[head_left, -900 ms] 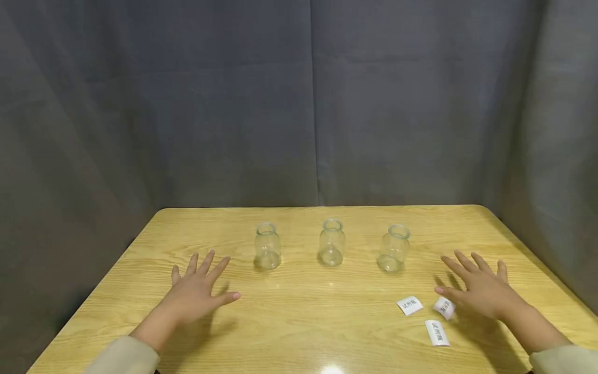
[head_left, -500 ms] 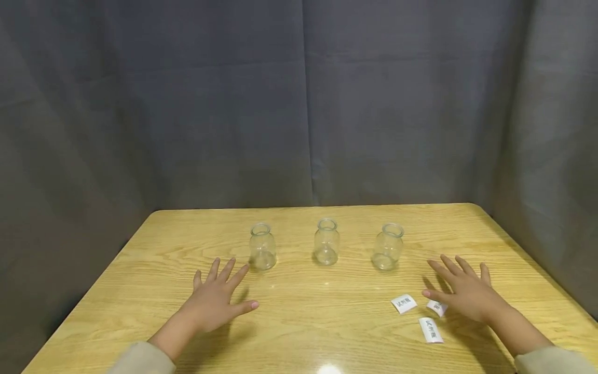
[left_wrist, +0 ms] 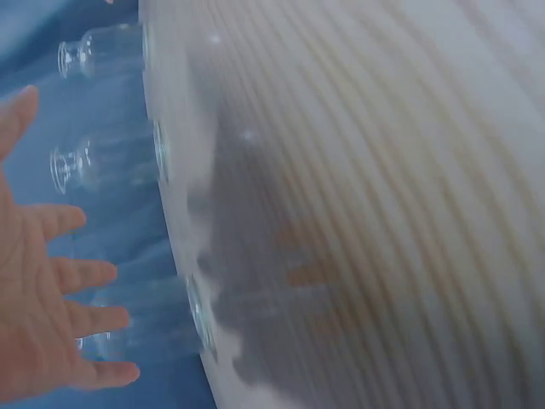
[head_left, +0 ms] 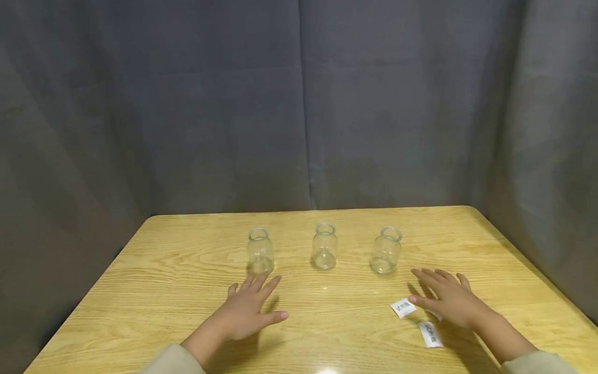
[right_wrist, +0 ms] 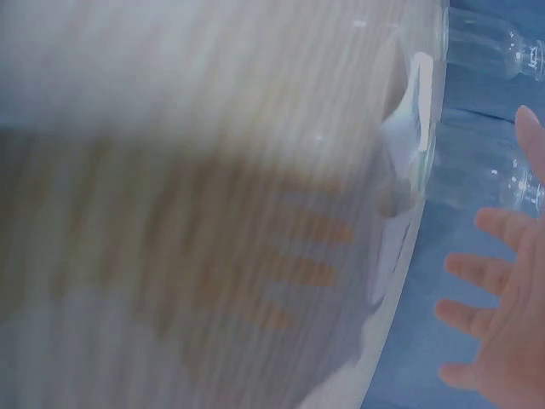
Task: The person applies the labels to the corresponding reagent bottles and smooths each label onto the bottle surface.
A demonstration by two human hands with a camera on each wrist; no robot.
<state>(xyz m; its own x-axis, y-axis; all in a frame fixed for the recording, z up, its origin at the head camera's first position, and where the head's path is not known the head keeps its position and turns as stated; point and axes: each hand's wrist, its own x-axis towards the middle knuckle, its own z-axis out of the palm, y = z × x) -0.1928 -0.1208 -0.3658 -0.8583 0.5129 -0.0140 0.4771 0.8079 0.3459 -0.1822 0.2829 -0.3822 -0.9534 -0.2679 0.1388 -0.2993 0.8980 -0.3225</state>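
Three clear glass jars stand upright in a row on the table: a left jar (head_left: 260,252), a middle jar (head_left: 324,246) and a right jar (head_left: 386,251). My left hand (head_left: 245,311), fingers spread, hovers in front of the left jar and holds nothing. Over the paper labels my right hand (head_left: 450,300) is held with its fingers spread, also holding nothing. One white label (head_left: 403,307) with dark printed characters lies by its thumb, and another label (head_left: 430,335) lies nearer. A third label (head_left: 434,314) is mostly hidden under the right hand.
The wooden table (head_left: 154,270) has rounded far corners. Dark grey curtain (head_left: 224,104) hangs behind it and along both sides. A bright light reflection shows at the table's near middle.
My left hand has moved right, towards the front of the left jar. My right hand has shifted left over the labels, covering more of one. The view has turned slightly.
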